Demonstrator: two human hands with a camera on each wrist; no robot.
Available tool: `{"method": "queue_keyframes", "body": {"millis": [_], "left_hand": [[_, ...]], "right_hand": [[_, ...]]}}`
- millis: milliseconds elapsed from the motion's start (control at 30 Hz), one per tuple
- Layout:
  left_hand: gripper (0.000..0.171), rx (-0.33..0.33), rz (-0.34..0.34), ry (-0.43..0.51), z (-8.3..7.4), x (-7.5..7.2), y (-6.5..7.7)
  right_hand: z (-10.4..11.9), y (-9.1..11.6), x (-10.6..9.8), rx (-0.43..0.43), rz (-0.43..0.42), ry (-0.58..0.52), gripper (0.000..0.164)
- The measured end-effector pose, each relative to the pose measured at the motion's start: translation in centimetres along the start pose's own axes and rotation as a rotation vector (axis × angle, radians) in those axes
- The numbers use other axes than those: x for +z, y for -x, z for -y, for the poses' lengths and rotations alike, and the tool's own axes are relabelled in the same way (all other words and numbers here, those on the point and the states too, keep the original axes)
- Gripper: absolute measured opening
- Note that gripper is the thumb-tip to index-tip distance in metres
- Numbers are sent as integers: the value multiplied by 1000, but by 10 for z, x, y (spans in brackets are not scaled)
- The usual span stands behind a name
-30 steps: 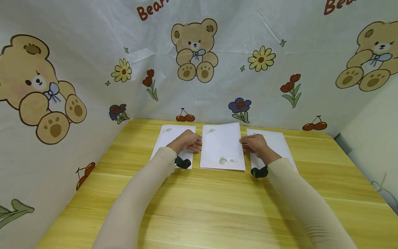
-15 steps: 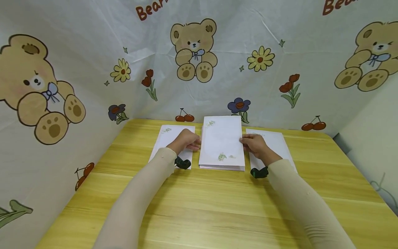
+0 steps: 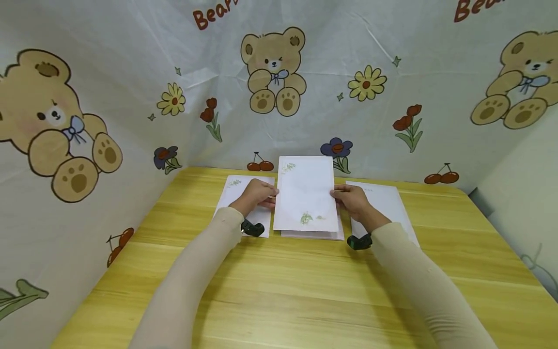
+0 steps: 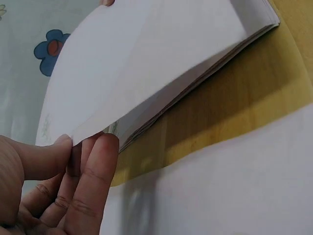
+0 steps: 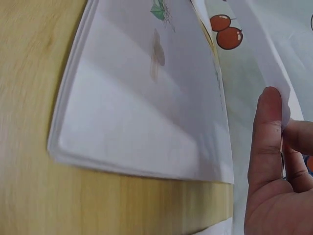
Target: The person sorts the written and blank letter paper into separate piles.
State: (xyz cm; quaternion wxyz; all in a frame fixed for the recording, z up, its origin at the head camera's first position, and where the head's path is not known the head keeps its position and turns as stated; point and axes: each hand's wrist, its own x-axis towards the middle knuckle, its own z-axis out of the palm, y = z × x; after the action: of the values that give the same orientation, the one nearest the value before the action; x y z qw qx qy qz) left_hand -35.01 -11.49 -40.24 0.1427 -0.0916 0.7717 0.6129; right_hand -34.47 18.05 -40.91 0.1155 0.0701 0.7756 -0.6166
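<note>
One wooden table [image 3: 296,300], yellow with a streaked grain, is filling the lower part of your head view and running back to a hanging cloth. One patterned cloth [image 3: 322,53], pale and lightly creased, is rising behind the table and along your left side; it is bearing brown bears [image 3: 275,72], yellow daisies [image 3: 367,83], red tulips [image 3: 407,121], blue flowers [image 3: 336,148], paired cherries [image 3: 260,165] and red lettering [image 3: 213,14] cut off at the upper edge. One plain pale surface [image 3: 523,174] is standing at the far right, a thin cord [image 3: 532,257] showing low against it. On the table, three paper items are lying in a row near the back edge: a left paper [image 3: 226,206], a middle stack [image 5: 132,112] of several layers, and a right paper [image 3: 390,206]. One upper sheet [image 3: 305,194], white with green sprigs printed at two corners, is hanging raised above the middle stack, whose near and right edges are showing beneath it. Your left hand [image 3: 254,195] is pinching its left edge, thumb above and fingers below; your right hand [image 3: 354,201] is pinching its right edge, fingertips drawn together on the paper. Two cream sleeves [image 3: 205,261] are reaching in from the bottom; two black devices [image 3: 253,228] are sitting at your wrists.
</note>
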Motion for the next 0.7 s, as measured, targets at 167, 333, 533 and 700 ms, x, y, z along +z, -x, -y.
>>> {"method": "queue_keyframes", "body": {"millis": [167,333,533,700], "left_hand": [[25,-5,-45,-20,2,-10,1],[26,-7,-72,-50,3,-23,3],[27,-13,-98,-65,11,-44,5],[27,-24,-136,-112,19,-63,10]], "right_hand": [[1,-2,12,4,11,-19,45],[1,-5,26,5,27,-34,44],[5,-6,48,4,51,-37,43],[12,-5,68,-12,84,-45,43]]}}
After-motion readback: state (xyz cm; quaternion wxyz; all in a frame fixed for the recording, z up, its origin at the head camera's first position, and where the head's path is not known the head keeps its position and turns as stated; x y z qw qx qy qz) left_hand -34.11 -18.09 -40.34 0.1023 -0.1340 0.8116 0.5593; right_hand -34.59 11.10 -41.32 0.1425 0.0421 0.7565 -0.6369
